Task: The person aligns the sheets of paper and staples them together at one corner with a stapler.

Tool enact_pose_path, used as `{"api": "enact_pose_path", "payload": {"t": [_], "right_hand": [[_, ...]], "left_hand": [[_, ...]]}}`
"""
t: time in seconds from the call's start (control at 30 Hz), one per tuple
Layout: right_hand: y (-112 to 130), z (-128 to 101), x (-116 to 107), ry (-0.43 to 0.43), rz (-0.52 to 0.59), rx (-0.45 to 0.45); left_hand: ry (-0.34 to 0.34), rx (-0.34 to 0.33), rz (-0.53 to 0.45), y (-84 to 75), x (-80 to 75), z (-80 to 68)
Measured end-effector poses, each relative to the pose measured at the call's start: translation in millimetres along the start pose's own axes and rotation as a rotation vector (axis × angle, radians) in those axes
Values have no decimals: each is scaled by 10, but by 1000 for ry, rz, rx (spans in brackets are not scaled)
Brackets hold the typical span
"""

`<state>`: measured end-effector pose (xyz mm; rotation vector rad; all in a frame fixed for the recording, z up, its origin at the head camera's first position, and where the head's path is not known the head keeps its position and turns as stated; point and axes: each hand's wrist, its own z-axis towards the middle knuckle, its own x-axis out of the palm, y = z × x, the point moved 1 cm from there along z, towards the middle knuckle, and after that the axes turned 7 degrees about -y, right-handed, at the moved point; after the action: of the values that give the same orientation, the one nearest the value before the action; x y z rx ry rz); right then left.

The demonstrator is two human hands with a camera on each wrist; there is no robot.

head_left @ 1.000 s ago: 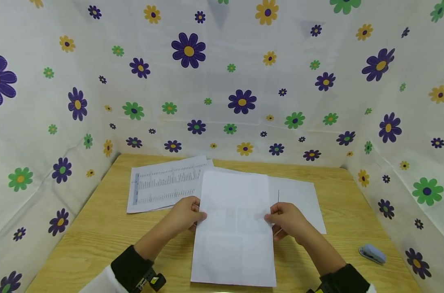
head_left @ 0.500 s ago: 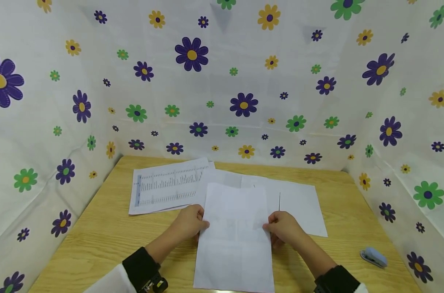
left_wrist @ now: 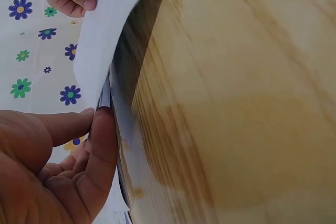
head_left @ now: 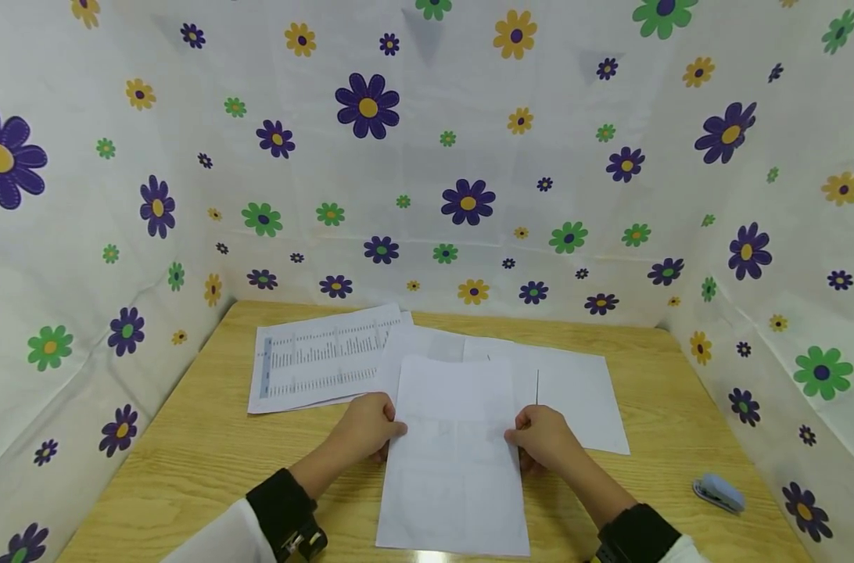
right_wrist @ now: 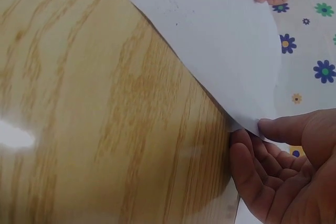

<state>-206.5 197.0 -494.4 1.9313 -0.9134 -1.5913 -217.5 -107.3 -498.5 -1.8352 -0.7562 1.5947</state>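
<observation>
A white sheet of paper [head_left: 455, 493], blank on top with faint print showing through, stands lengthwise between both hands at the table's middle. My left hand [head_left: 365, 426] pinches its left edge between thumb and fingers. Its right edge is pinched by my right hand [head_left: 543, 435] at about the same height. In the left wrist view the paper [left_wrist: 107, 30] bows up from the wood, with the left fingers [left_wrist: 102, 150] curled beneath the edge. The right wrist view has the right thumb [right_wrist: 286, 128] on top of the sheet and fingers below.
Printed sheets [head_left: 321, 356] with a table of text lie at the back left. More white paper [head_left: 582, 399] lies behind the right hand, bearing a thin dark line. A light blue stapler [head_left: 719, 493] sits near the right edge of the wooden table [head_left: 209, 461]. Flowered cloth surrounds the table.
The held sheet has come down and a little toward me, its top edge now lower and uncovering more of the papers behind. Both hands keep their pinch. The view has tilted slightly.
</observation>
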Motion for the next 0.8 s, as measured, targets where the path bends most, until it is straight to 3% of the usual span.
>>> {"api": "enact_pose_path", "payload": {"t": [0.33,0.8], "right_hand": [[-28,50,9,8,-29,9],[1,64,34,-8,-96,21]], "left_hand": [[43,-26,90,18,39,34],[26,-52,211,-58,41,-7]]}}
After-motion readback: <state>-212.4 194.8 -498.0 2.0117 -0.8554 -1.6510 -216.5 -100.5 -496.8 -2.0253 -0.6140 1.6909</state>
